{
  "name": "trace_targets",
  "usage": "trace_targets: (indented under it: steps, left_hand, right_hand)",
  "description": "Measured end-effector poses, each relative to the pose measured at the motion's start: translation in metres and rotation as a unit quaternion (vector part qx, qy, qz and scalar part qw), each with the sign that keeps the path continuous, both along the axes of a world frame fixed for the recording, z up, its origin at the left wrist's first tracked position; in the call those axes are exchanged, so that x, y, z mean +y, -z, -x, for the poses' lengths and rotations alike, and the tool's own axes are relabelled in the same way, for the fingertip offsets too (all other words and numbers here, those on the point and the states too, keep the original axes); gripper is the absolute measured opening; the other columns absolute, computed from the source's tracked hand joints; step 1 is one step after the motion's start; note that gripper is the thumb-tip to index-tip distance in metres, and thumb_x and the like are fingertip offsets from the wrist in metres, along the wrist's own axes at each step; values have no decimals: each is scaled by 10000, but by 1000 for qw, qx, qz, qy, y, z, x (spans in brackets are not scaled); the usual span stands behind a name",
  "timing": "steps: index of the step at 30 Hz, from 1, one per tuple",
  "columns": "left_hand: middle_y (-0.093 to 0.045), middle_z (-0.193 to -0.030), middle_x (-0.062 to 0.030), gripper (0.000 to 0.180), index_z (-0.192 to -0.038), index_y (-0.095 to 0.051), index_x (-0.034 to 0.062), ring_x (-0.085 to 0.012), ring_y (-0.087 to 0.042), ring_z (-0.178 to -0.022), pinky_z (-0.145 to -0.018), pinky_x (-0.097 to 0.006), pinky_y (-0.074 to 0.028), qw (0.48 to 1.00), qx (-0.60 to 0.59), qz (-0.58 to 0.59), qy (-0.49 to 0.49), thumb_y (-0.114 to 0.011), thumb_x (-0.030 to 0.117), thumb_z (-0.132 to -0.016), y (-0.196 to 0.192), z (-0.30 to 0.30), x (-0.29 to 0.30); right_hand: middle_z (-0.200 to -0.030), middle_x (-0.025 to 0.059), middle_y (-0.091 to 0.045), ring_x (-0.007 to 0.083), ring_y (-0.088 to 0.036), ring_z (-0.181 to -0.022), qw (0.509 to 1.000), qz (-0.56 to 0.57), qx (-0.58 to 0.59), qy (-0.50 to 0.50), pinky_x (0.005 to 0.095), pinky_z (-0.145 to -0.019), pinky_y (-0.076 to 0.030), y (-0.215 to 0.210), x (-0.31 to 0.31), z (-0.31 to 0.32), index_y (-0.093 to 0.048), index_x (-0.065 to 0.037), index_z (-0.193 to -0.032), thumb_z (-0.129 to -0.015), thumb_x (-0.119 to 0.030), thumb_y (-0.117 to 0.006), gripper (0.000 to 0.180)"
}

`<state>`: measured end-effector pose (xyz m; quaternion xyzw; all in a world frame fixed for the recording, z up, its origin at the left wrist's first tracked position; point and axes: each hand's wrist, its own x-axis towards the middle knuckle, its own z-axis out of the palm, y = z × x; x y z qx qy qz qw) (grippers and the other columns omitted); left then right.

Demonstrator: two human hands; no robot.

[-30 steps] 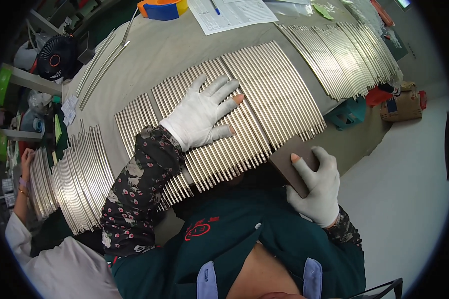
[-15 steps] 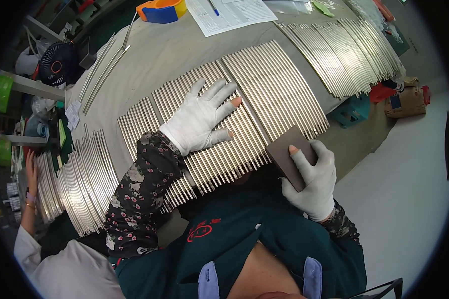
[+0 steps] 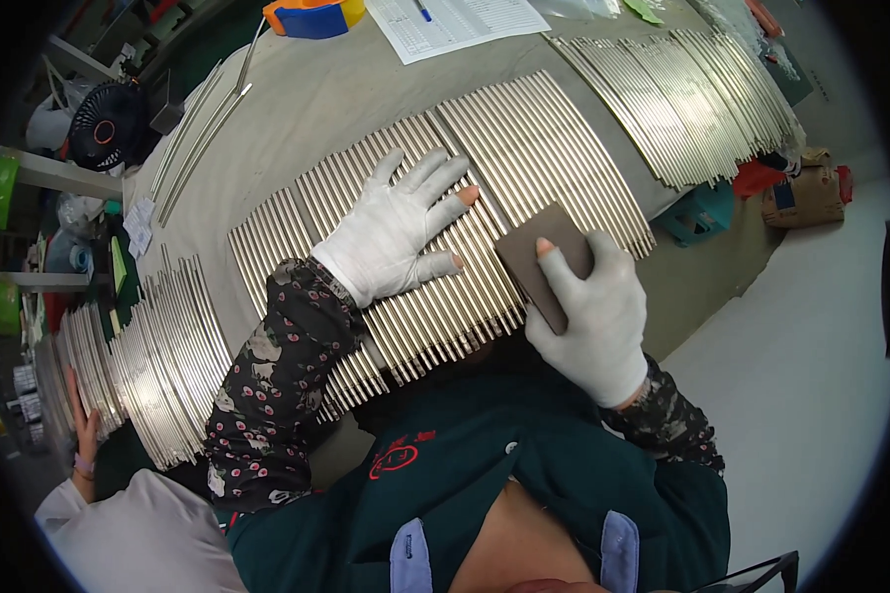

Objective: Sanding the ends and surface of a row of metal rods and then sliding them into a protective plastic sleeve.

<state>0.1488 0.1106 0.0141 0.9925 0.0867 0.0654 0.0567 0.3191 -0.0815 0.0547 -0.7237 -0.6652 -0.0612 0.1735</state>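
Observation:
A wide row of shiny metal rods (image 3: 524, 128) lies side by side across the table in front of me. My left hand (image 3: 391, 237), in a white glove with bare thumb and fingertip showing, rests flat on the rods with its fingers spread. My right hand (image 3: 598, 311), gloved the same way, is closed around a grey-brown rectangular block (image 3: 549, 247) that looks like a sanding sponge. The block lies over the near ends of the rods, right of my left hand. Its underside is hidden.
More rods lie at the far right (image 3: 682, 109) and at the left (image 3: 173, 366). A few loose rods (image 3: 203, 148), a paper sheet with a pen (image 3: 455, 25) and an orange-blue tape dispenser (image 3: 311, 18) are farther back. A co-worker's hand (image 3: 84, 425) is at the far left.
My right hand has moved the block up and left, farther onto the rods. My left hand stays on the rods. The co-worker's hand has moved lower.

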Motion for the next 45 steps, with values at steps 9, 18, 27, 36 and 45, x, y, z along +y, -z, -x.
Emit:
trace_targets:
  steps: [9,18,27,36,45]
  left_hand:
    - [-303,-1473,-197,731,-1452,-280,166,-390,-301,-1353,-1089,-604,-169,1000,10,-3,-2,-348,639,-899,-2,2,-1]
    - [-316,-1465,-188,718,-1398,-354,94,-365,-285,-1365,-1098,-584,-185,1000,22,-18,-4,-473,558,-863,-6,-9,-3]
    - [-305,-1477,-176,714,-1405,-349,114,-360,-276,-1374,-1102,-582,-174,1000,18,-9,-3,-454,564,-861,-5,-10,-1]
    - [-284,-1485,-187,733,-1444,-279,156,-393,-275,-1367,-1095,-604,-156,1000,23,-10,1,-347,636,-895,-1,-12,0]
    - [-297,-1470,-210,703,-1405,-337,74,-386,-277,-1369,-1102,-588,-156,999,31,-11,-1,-460,526,-881,-8,-10,-4]
  right_hand:
    - [-1103,191,-488,340,-536,-897,998,16,60,-19,421,-714,-483,-16,-60,-19,-600,-148,-1152,-526,-187,-774,651]
    - [-1152,182,-470,341,-522,-946,998,-18,50,38,412,-771,-478,-6,-54,-19,-589,-165,-1174,-513,-190,-790,691]
    - [-1009,163,-481,301,-530,-862,999,-18,-14,34,410,-673,-481,4,16,-3,-602,-115,-1159,-634,-241,-733,555]
    - [-1130,229,-476,364,-529,-948,999,26,11,37,426,-771,-485,-1,-1,-5,-588,-114,-1183,-575,-177,-761,636]
    - [-1151,200,-481,342,-539,-922,999,14,47,15,413,-744,-484,-13,-66,-21,-596,-147,-1157,-524,-180,-771,657]
